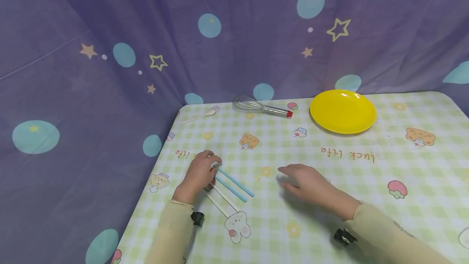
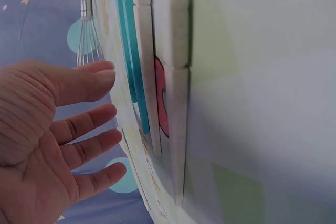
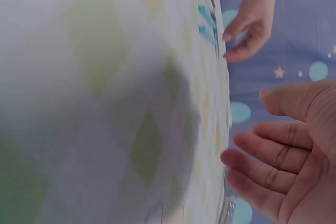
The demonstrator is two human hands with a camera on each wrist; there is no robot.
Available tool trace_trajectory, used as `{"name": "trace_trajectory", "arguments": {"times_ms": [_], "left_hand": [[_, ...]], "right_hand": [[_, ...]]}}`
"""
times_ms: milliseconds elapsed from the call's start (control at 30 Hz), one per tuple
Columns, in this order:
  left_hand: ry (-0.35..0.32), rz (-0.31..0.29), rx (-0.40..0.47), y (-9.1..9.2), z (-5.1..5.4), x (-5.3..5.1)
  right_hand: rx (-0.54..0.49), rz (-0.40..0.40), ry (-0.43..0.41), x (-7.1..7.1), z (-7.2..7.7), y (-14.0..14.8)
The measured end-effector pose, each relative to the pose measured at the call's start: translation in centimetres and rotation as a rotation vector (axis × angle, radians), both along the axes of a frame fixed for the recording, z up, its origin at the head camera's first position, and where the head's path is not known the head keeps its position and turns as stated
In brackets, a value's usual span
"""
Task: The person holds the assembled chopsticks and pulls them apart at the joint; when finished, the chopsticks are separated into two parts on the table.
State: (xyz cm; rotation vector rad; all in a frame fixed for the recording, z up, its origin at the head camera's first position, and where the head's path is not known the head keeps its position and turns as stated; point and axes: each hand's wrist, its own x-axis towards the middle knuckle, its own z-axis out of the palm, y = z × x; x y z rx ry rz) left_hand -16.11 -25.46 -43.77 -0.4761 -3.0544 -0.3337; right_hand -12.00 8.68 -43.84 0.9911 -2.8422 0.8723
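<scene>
My left hand (image 1: pixel 198 172) hovers over the far ends of two pairs of chopsticks lying on the table. Its fingers are relaxed and hold nothing; in the left wrist view a gap shows between the fingertips (image 2: pixel 116 174) and the sticks. One pair is blue chopsticks (image 1: pixel 236 183); beside it lie white chopsticks (image 1: pixel 227 198), nearer to me. The hand hides part of the sticks in the head view. To the right of them, my right hand (image 1: pixel 307 183) is held above the tablecloth with loosely extended fingers, empty.
Near the back edge lie a white spoon (image 1: pixel 210 113), a wire whisk (image 1: pixel 264 108) with a red handle end, and a yellow plate (image 1: pixel 342 111). A checked tablecloth (image 1: pixel 351 174) covers the table. Behind it hangs a purple curtain (image 1: pixel 242 52).
</scene>
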Motion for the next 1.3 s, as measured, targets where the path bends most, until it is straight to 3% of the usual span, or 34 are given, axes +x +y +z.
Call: {"name": "trace_trajectory", "arguments": {"times_ms": [233,533,967,1300], "left_hand": [[-0.070,-0.020,0.000,0.3,0.0,-0.2],[-0.126,-0.004,-0.036,0.9,0.0,-0.4],[-0.130,-0.010,-0.081,1.0,-0.1,-0.6],[-0.077,-0.037,-0.089,1.2,-0.3,-0.5]], "right_hand": [[-0.046,0.089,-0.118,-0.1,-0.5,-3.2],[-0.061,0.173,-0.135,0.3,-1.8,-6.5],[-0.032,0.063,-0.238,-0.7,-2.6,-9.3],[0.037,-0.017,-0.210,-0.4,-2.2,-10.1]]}}
